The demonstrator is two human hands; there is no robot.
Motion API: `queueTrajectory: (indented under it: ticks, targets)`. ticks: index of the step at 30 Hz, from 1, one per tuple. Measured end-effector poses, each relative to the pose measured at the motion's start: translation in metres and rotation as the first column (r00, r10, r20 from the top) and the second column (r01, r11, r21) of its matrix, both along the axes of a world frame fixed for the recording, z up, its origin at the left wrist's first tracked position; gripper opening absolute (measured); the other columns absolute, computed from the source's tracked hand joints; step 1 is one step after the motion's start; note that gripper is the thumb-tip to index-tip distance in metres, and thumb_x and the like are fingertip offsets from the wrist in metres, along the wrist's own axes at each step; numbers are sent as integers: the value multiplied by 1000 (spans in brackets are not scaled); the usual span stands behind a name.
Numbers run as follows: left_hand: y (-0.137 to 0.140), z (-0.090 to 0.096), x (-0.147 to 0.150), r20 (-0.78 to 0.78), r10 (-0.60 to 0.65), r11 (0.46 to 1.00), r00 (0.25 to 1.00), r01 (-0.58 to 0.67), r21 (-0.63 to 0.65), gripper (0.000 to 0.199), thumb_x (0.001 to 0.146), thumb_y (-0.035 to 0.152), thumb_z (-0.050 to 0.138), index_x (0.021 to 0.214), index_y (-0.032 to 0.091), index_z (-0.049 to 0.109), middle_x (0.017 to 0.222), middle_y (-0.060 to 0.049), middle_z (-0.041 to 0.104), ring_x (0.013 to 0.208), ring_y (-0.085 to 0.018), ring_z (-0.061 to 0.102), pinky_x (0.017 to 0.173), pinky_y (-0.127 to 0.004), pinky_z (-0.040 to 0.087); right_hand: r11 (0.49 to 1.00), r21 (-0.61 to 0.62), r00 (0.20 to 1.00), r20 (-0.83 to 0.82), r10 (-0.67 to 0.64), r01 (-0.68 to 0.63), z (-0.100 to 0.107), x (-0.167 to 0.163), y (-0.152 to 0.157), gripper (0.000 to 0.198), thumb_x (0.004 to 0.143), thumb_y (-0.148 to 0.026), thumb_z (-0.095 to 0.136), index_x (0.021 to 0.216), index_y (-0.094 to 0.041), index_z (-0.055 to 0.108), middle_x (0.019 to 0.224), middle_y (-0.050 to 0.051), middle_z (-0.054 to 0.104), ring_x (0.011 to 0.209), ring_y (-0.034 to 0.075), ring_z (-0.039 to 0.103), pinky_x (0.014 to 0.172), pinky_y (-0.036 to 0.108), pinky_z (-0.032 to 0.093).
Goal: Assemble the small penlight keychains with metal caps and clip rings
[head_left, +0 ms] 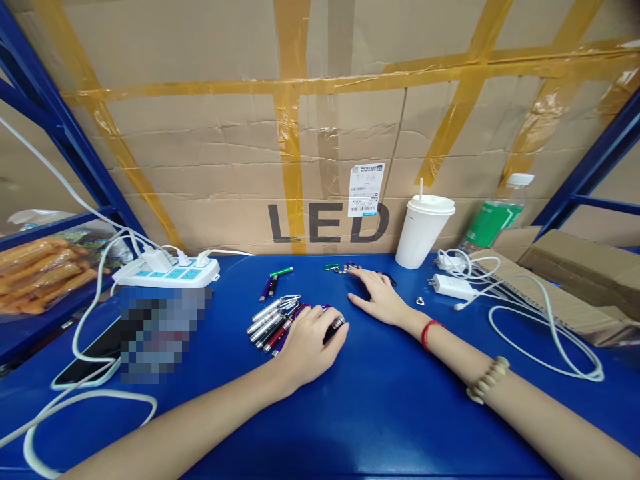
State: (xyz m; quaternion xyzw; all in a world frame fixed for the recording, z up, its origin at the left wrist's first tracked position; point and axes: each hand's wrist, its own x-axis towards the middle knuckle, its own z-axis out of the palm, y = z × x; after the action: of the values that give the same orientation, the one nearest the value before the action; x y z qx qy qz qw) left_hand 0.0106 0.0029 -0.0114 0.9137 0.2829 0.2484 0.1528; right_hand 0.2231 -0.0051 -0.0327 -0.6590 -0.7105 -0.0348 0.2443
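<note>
My left hand (pixel 311 343) is curled round a small black flashlight (pixel 336 327), whose silver end shows between thumb and forefinger. Just left of that hand, and partly under it, lies a row of pen-sized flashlights (pixel 267 323) in silver, black, red and purple, with metal clips at their far ends. My right hand (pixel 381 298) reaches forward with its fingers spread over the table. Its fingertips are by a scatter of small metal rings (pixel 340 270) and a green carabiner clip (pixel 331 267); whether they touch any is unclear. One small silver piece (pixel 420 301) lies right of the right hand.
Green, purple and black tubes (pixel 273 285) lie behind the row. A power strip (pixel 167 272), a phone (pixel 95 353) and cables are at left. A white cup (pixel 424 230), green-labelled bottle (pixel 493 220), charger (pixel 454 287) and cardboard (pixel 575 287) stand at right. A large carton (pixel 225 153) walls the back.
</note>
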Motion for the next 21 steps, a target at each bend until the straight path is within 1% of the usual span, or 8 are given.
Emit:
queueTrajectory:
  ticks: [3,6,9,11,13,16,18,21]
  targets:
    - [0,-1,0,-10,-2,1000,1000,2,-9,28,86,37,32,87,23,56,84,1,61,81,-12,54,80,-28,40,998,-46,998,40,43,-41,0,-1,2,51,85,-39,43,132,-21,34,138,7,34,128,24,30,102,46,20]
    - [0,-2,0,-18,-2,1000,1000,2,-14,28,86,37,32,87,23,56,86,0,61,83,-12,54,82,-29,41,994,-90,995,67,73,-67,0,0,4,51,87,-41,40,133,-23,31,141,5,29,131,22,23,105,48,14]
    - [0,-3,0,-6,-8,1000,1000,8,3,29,86,36,33,87,22,57,85,-1,61,82,-12,55,83,-30,41,989,-115,993,72,97,-88,-1,1,5,50,88,-44,37,133,-22,32,141,5,30,132,22,22,105,49,12]
    - [0,-3,0,2,-10,1000,1000,10,14,29,86,36,33,87,21,58,84,-2,61,81,-12,55,81,-29,41,990,-103,991,75,109,-101,-2,1,5,48,88,-44,37,131,-22,36,138,6,35,130,23,25,105,49,13]
    - [0,-3,0,1,-8,1000,1000,8,15,29,86,36,33,86,21,57,83,-1,61,80,-12,54,80,-29,41,993,-58,991,76,107,-103,-1,0,4,45,87,-42,40,127,-21,40,134,6,41,126,23,32,104,49,15]
    - [1,-2,0,2,-11,1000,1000,11,22,29,86,36,32,85,22,57,83,0,61,80,-12,54,79,-29,41,994,36,993,53,101,-103,2,-2,3,38,85,-36,47,119,-20,47,124,6,51,115,23,44,99,45,25]
    - [1,-2,0,13,-18,999,1000,18,38,29,86,35,32,85,22,58,82,0,62,79,-12,54,78,-29,40,992,74,995,-2,104,-104,4,-2,2,31,83,-30,48,113,-20,52,112,6,58,106,22,50,92,42,32]
    - [1,-2,0,24,-22,999,999,21,40,29,86,35,32,85,21,58,81,0,61,78,-11,53,77,-28,40,989,98,983,-136,126,-113,3,-1,3,25,82,-25,50,105,-20,57,94,5,65,91,20,57,82,38,38]
